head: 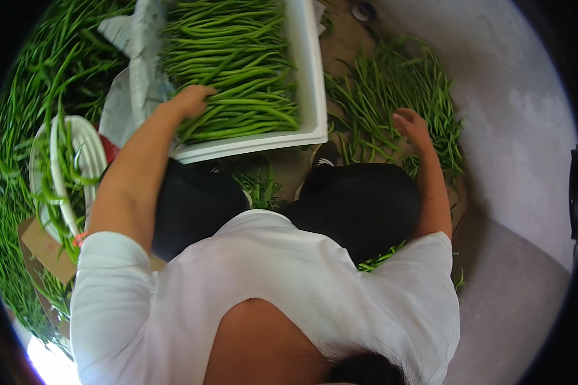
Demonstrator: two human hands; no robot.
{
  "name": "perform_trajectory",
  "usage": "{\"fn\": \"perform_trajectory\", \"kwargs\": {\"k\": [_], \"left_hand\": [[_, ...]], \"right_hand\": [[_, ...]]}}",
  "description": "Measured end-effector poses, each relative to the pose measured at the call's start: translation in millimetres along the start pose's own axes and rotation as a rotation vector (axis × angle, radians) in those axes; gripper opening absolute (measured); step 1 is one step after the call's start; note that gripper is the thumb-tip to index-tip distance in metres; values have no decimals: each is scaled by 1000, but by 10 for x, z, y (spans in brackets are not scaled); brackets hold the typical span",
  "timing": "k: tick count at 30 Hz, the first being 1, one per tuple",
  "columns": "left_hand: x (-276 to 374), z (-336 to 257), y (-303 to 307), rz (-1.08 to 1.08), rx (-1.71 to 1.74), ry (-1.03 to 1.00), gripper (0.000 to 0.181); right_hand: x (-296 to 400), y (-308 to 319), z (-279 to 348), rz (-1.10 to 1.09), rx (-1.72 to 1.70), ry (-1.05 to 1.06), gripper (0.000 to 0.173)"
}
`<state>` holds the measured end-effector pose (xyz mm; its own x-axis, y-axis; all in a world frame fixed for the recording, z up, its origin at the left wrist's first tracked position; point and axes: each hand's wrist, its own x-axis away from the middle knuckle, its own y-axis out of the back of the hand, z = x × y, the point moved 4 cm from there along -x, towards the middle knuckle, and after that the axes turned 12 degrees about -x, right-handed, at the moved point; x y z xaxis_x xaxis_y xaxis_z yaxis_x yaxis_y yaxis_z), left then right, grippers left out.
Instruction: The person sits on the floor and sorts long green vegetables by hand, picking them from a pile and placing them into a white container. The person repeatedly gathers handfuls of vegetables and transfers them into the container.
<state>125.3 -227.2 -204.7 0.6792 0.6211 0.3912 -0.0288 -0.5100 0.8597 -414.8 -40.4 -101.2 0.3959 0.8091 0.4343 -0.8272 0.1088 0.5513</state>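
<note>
Long green chili peppers (231, 62) lie side by side across a white foam box (309, 72) in front of me. My left hand (193, 101) reaches over the box's left side and touches the peppers near their left ends. Its fingertips are partly hidden, so whether it grips one is not clear. On the right, my right hand (412, 127) hovers at the near side of a loose pile of peppers (404, 82) on the floor. Its fingers are slightly bent and apart, with nothing visible in them.
A large heap of green peppers (33, 86) spreads along the left. Beside my left arm stands a white plastic basket (89, 144) with peppers in it, near a cardboard piece (48, 248). Plastic lining (147, 72) hangs over the box's left wall. A pale wall (515, 125) bounds the right.
</note>
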Motion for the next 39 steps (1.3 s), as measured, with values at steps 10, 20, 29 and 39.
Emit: {"fn": "perform_trajectory", "kwargs": {"k": [10,20,29,39], "left_hand": [[-69,-312,545,18,-26,205,46],[-302,-1137,965,-375,398,87,35],[-400,-1704,1055,-431,336,-64,26],[-480,-2063,963,-311,355,-175,25]], "right_hand": [[-752,-511,-1488,-3,575,22,46],[-902,-788,-1510,-155,430,44,31],[-574,-186,-2315,-379,258,-36,27],[-357,-802,-1783,-201,417,200,16]]}}
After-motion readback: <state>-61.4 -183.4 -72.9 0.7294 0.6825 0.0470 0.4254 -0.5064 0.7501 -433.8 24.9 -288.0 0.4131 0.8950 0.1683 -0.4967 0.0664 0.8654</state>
